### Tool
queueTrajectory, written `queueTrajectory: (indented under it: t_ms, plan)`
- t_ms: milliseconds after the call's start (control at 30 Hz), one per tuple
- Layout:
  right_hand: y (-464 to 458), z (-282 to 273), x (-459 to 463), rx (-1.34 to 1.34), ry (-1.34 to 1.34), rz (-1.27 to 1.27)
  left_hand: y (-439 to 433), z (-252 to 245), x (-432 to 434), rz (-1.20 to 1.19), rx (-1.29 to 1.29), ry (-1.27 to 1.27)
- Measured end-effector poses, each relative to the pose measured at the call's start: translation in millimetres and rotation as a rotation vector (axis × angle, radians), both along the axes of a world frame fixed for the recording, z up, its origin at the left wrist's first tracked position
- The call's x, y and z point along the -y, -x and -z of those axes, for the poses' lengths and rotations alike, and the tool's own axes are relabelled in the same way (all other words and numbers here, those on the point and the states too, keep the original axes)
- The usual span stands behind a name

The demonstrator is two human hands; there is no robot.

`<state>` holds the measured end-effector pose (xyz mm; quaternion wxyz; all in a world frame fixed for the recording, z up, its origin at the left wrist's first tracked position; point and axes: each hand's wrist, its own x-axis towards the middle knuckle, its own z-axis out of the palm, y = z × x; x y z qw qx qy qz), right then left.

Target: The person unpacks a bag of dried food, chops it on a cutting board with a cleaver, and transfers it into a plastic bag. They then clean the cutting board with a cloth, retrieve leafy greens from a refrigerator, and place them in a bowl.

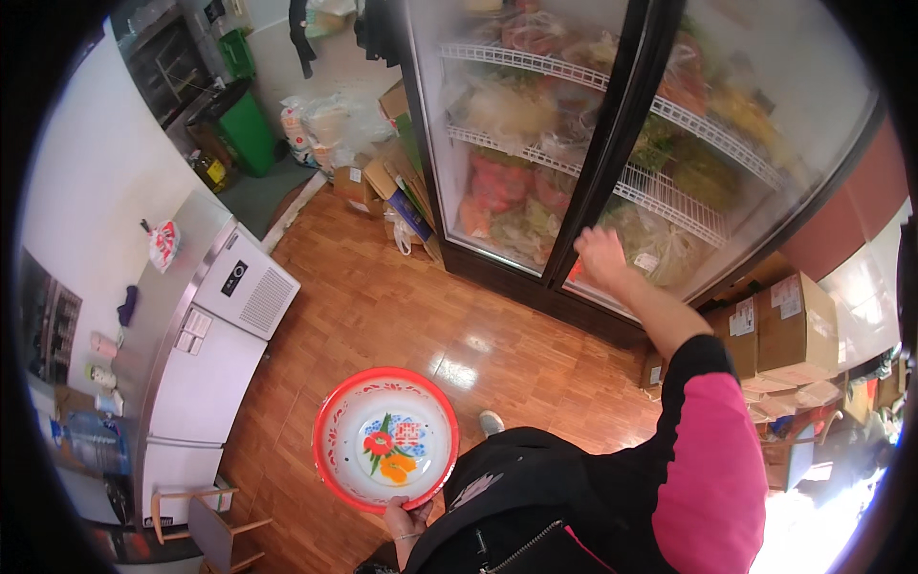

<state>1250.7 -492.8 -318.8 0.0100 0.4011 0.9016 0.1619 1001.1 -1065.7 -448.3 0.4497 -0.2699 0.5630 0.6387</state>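
Observation:
My left hand (407,518) grips the near rim of an enamel basin (337,448). The basin is white inside with a red rim, a printed flower pattern and nothing in it. My right arm reaches out to a glass-door display refrigerator (495,285), where my right hand (602,252) is at the black frame between the two doors. Its fingers are curled and slightly blurred, so I cannot tell whether they grip the door edge. Behind the fogged glass, bagged vegetables (502,183) fill several white wire shelves (527,61).
A steel-topped white appliance (204,377) stands at the left, with a wooden chair (211,531) by it. Flattened cardboard (401,186) leans beside the refrigerator. Cardboard boxes (796,337) are stacked at the right. A green bin (244,129) stands at the far left.

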Motion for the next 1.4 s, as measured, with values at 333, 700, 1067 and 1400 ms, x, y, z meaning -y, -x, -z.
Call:
queueTrajectory:
  t_ms: [333, 700, 1067, 1400]
  plan:
    - [40.8, -151.6, -122.7, 0.453, -0.457, 0.002, 87.1, 9.4, -44.5, 0.062, 0.177, -0.038]
    - [59.8, -150.5, -108.6, 0.547, -0.329, 0.095, 162.2, -7.4, -61.5, 0.247, 0.07, 0.076]
    - [183.7, -126.4, 99.2, 0.114, -0.455, -0.639, 219.7, -41.6, -149.7, 0.294, -0.077, -0.081]
    - [299.8, -130.8, 136.6, 0.036, -0.551, -1.038, 262.7, -81.2, -213.6, 0.142, -0.194, -0.198]
